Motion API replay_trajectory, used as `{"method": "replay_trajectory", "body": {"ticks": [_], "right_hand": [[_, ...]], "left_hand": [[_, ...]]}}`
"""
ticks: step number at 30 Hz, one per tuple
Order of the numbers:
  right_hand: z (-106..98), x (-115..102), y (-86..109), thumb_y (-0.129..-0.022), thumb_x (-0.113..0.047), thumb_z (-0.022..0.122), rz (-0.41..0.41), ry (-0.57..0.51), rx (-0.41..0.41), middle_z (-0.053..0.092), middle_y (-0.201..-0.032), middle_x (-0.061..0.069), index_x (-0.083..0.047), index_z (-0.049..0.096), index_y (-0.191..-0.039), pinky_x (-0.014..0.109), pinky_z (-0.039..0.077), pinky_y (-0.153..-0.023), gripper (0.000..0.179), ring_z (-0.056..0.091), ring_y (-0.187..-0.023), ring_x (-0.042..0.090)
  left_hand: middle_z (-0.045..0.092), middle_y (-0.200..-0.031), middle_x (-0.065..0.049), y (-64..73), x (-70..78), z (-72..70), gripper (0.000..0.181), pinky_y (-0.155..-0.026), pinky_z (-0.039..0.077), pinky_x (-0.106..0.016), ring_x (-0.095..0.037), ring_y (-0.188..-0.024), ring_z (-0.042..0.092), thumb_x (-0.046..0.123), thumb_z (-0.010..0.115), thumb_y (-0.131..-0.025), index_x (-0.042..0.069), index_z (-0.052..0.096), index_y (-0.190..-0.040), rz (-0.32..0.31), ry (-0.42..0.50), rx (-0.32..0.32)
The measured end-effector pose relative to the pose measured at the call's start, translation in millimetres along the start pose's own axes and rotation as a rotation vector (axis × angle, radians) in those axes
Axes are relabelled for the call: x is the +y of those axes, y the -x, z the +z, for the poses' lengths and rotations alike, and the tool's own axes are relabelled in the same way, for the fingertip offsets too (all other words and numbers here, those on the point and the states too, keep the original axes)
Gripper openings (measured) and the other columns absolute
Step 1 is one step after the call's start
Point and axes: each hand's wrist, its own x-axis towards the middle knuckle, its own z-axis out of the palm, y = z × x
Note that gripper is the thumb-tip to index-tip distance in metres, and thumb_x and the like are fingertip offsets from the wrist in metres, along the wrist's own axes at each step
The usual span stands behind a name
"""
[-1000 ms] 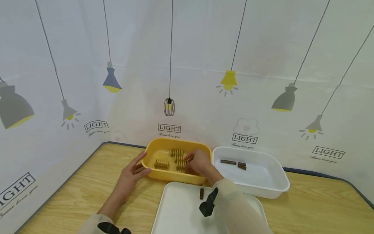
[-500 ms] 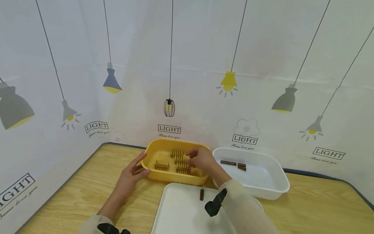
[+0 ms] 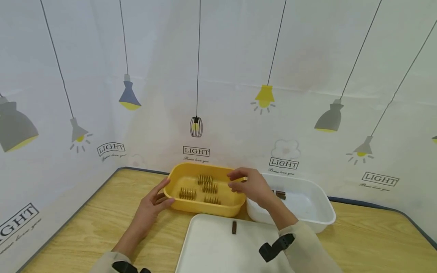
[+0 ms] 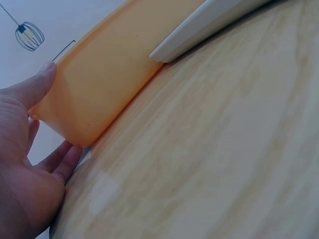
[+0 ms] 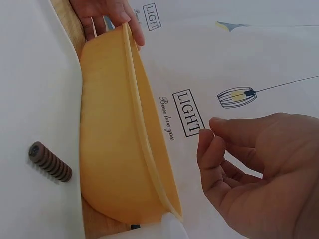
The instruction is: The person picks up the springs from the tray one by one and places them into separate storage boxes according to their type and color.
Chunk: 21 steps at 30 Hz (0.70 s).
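Observation:
My left hand grips the left end of the yellow bin, thumb on the near side and fingers round the far corner. In the left wrist view the thumb lies at the rim. Several gold coil springs lie in this bin; one spring sits low by the near wall, partly hidden by it. My right hand hovers over the bin's right end, fingers bent, thumb and forefinger close together. Nothing shows between them. In the right wrist view that hand is beyond the bin's rim, apart from it.
To the right of the yellow bin stands a white bin, with brown springs partly hidden behind my right hand. A white tray lies in front, bearing one brown spring. A printed wall covering rises behind the table.
My right hand has lifted from the springs and moved right, away from them. The front right gold spring has shifted toward the near wall. The left hand has stayed on the yellow bin.

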Motion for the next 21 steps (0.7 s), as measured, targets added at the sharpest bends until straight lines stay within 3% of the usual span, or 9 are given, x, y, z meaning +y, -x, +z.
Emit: {"method": "replay_trajectory", "body": {"ticks": [7,12,17,21], "right_hand": [[3.1,-8.1,32.3,-0.084,-0.018,0.063,-0.057,-0.080,-0.041,0.056,-0.110,0.009,-0.007,0.059,-0.108,0.038,0.048,-0.073,0.027,0.060,-0.082,0.024],[4.5,-16.8,58.2,-0.084,-0.013,0.063,-0.044,-0.134,-0.069,0.056,-0.111,0.010,-0.006,0.060,-0.106,0.038,0.049,-0.075,0.023,0.060,-0.084,0.032],[6.4,-5.6,69.1,-0.081,-0.012,0.065,-0.023,-0.258,-0.084,0.056,-0.108,0.013,-0.003,0.060,-0.104,0.040,0.048,-0.077,0.026,0.058,-0.090,0.035],[6.7,8.9,69.3,-0.080,-0.016,0.067,-0.049,-0.239,-0.078,0.058,-0.106,0.014,-0.002,0.060,-0.104,0.038,0.049,-0.074,0.028,0.059,-0.087,0.035]], "left_hand": [[0.023,-0.143,0.011,-0.4,1.0,0.0,0.060,-0.083,0.043,-0.022,-0.025,-0.118,0.040,0.022,0.063,-0.084,0.026,0.035,-0.137,-0.034,-0.026,0.007],[0.023,-0.143,0.011,-0.2,1.7,0.4,0.061,-0.083,0.043,-0.022,-0.025,-0.118,0.040,0.023,0.063,-0.083,0.025,0.035,-0.137,-0.039,-0.018,0.005],[0.022,-0.144,0.009,0.0,1.8,0.7,0.063,-0.083,0.042,-0.020,-0.026,-0.118,0.040,0.026,0.064,-0.082,0.023,0.035,-0.137,-0.013,-0.014,0.002],[0.020,-0.145,0.009,0.3,1.0,0.9,0.064,-0.082,0.043,-0.021,-0.026,-0.118,0.040,0.025,0.065,-0.081,0.022,0.035,-0.137,-0.004,0.007,0.002]]}}
